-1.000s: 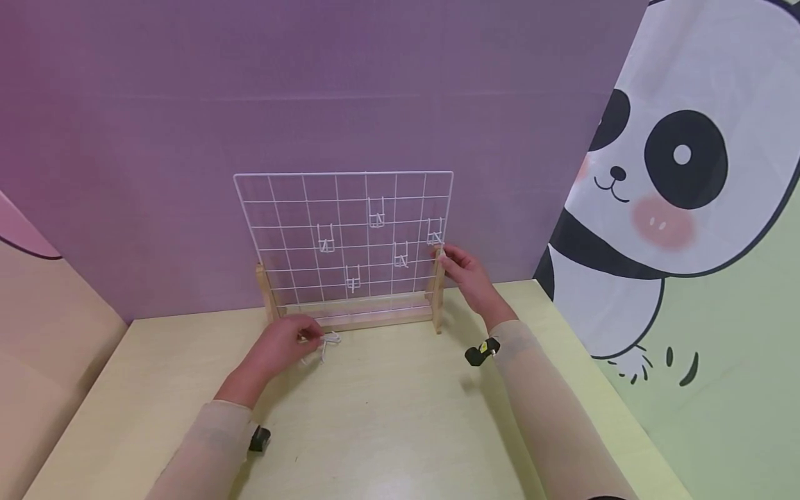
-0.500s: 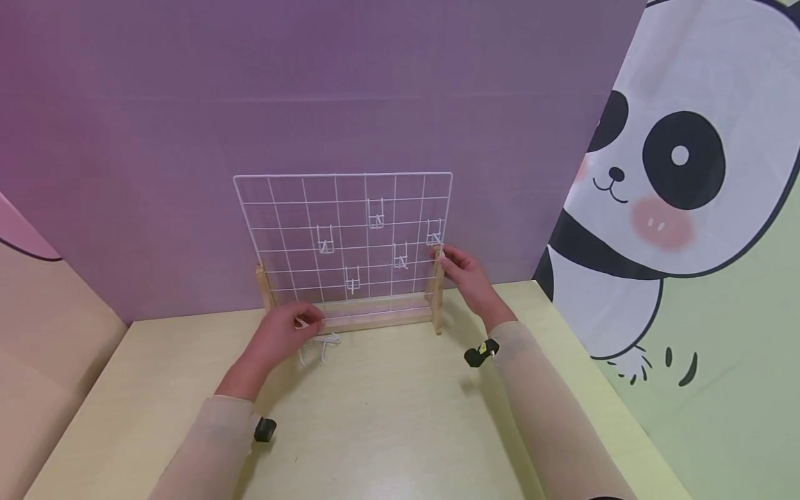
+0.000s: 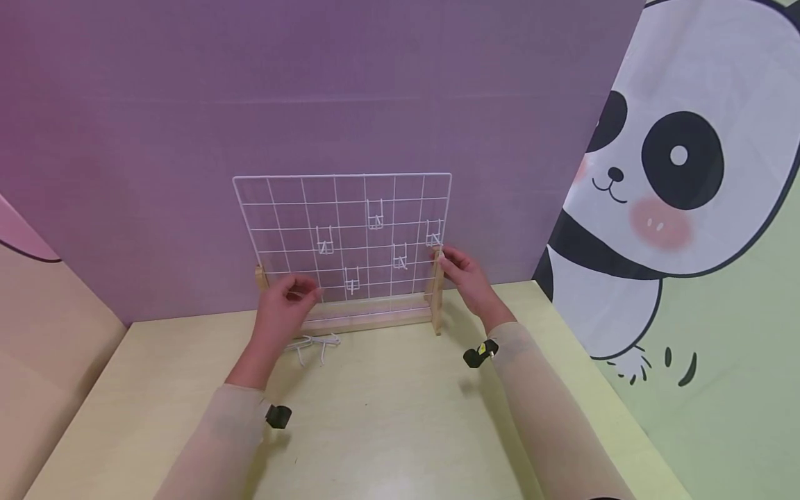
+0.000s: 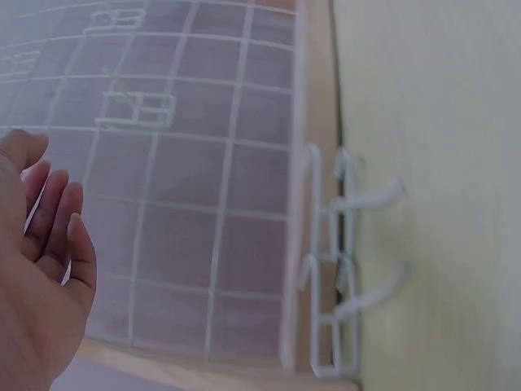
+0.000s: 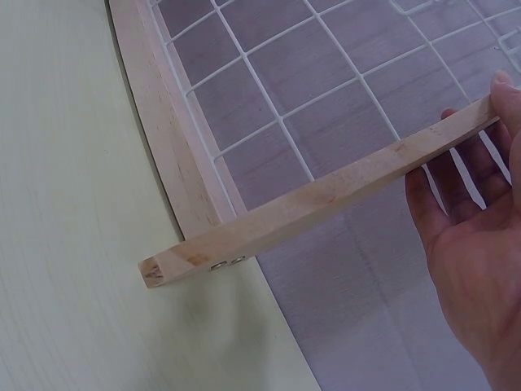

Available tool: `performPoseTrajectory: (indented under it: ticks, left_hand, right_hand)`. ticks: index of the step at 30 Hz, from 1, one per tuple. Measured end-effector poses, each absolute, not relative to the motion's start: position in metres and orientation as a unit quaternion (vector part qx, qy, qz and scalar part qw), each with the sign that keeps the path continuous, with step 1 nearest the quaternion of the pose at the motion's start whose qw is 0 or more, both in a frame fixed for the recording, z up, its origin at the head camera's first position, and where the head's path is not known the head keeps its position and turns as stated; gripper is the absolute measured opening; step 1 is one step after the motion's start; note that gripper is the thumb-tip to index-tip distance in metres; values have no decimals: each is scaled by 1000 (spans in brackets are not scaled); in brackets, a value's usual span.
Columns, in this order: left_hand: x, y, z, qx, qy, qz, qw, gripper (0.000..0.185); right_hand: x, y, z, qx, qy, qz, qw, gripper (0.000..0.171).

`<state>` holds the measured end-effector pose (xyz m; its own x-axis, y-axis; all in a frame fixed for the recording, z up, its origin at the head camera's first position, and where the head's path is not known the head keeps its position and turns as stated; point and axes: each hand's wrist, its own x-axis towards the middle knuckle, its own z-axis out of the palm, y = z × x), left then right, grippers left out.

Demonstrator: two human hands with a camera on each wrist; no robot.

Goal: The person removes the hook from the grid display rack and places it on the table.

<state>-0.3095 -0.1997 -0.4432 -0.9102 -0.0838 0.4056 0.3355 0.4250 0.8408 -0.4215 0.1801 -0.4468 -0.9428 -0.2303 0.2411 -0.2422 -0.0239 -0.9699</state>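
A white wire grid panel stands upright in a wooden stand. Several white wire hooks hang on it. My left hand hovers before the panel's lower left part, fingers loosely bent; the left wrist view shows nothing between them. Whether its fingertips touch the wires I cannot tell. Below it, two loose hooks lie side by side at the stand's base. With thumb and fingers, my right hand grips the upper part of the stand's right upright.
The light wooden table runs back to a purple backdrop. To the right is a wall with a panda picture. A black wrist camera sits at the right sleeve.
My left hand has moved away from the loose hooks, up to the panel's lower left part. The hooks stay on the table. My right hand keeps its grip on the upright.
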Motion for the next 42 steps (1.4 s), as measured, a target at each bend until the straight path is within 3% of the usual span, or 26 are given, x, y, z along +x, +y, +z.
performPoseTrajectory:
  ticks: [17, 42]
  left_hand:
    - [-316, -180, -402, -91, -757, -591, 263, 28]
    - [-327, -176, -391, -148, -747, -560, 325, 12]
  right_hand:
    - [-423, 180, -447, 166, -696, 699, 1, 39]
    - [-423, 181, -448, 177, -703, 689, 6, 40]
